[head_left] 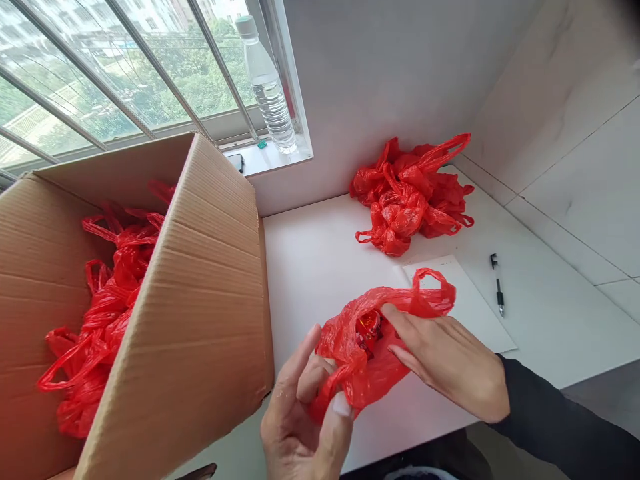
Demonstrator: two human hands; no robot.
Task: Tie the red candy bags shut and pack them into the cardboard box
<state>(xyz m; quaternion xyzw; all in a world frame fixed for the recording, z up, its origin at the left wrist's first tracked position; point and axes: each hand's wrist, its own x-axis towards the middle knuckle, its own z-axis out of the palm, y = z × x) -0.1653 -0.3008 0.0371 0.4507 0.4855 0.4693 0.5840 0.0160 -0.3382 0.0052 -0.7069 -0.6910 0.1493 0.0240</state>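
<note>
A thin red plastic bag (380, 387) is held up over the table with its mouth spread. Shiny red-and-gold wrapped items (369, 325) show inside it; I cannot make out their kind. My left hand (310, 413) is at the near left side of the bag, thumb and curled fingers pinching its rim. On the right, my right hand (445, 357) grips the opposite side, with its fingertips at the mouth and partly hidden by the plastic. One loop handle of the bag stands up above my right hand.
A cardboard box (200, 293) with several knotted red bags (107, 307) stands at left. More red bags (405, 193) are heaped by the wall. White paper (480, 310) and a black pen (498, 287) lie on the table (310, 253). A water bottle (273, 100) stands on the sill.
</note>
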